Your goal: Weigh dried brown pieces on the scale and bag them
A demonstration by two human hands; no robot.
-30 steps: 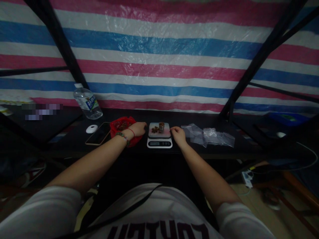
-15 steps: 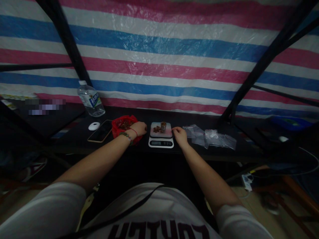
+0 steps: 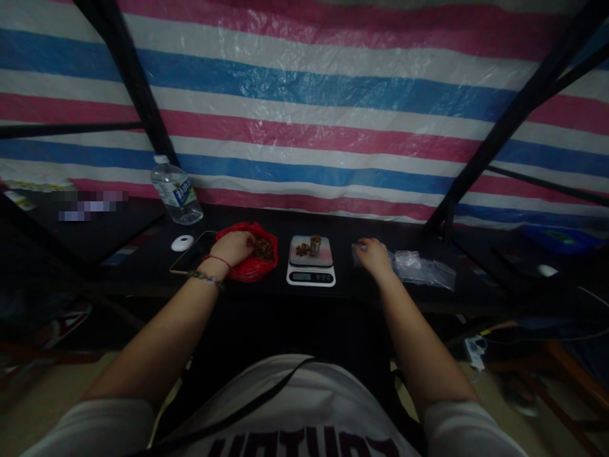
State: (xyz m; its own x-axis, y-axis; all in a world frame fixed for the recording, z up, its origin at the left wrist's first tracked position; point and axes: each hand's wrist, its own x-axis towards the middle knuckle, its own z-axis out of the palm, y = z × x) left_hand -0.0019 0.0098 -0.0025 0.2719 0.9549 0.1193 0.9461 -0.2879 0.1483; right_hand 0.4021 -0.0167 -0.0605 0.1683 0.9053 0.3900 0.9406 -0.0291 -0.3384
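Digging into the crinkly red plastic bag (image 3: 252,263) of brown bits left of the scale (image 3: 311,269), left hand (image 3: 234,247) curled; right hand (image 3: 373,255) lies loosely on clear glossy baggies (image 3: 421,266).

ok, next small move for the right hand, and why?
Probably pinch one clear plastic bag off the pile: the right hand rests at the pile's left edge, and small brown pieces already lie on the white digital scale.
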